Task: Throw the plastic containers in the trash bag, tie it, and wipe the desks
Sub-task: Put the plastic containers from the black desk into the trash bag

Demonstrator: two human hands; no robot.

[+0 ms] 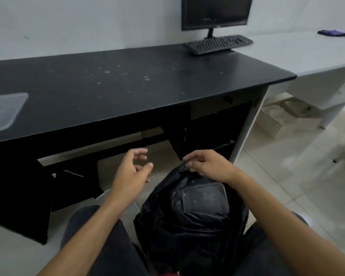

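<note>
A black trash bag (163, 222) stands open on the floor between my knees. Inside it lies a clear plastic container (204, 198). My right hand (207, 164) pinches the bag's far rim and holds it up. My left hand (132, 170) hovers left of the bag with loosely curled fingers and holds nothing. A clear plastic lid or container (4, 110) lies on the black desk (127, 86) at the far left edge of view. White crumbs and specks are scattered across the desk's middle.
A monitor (215, 11) and black keyboard (219, 44) stand at the desk's back right. A white desk (311, 54) joins on the right, with a dark cloth (333, 33) on it. Boxes (275, 120) sit on the tiled floor beneath it.
</note>
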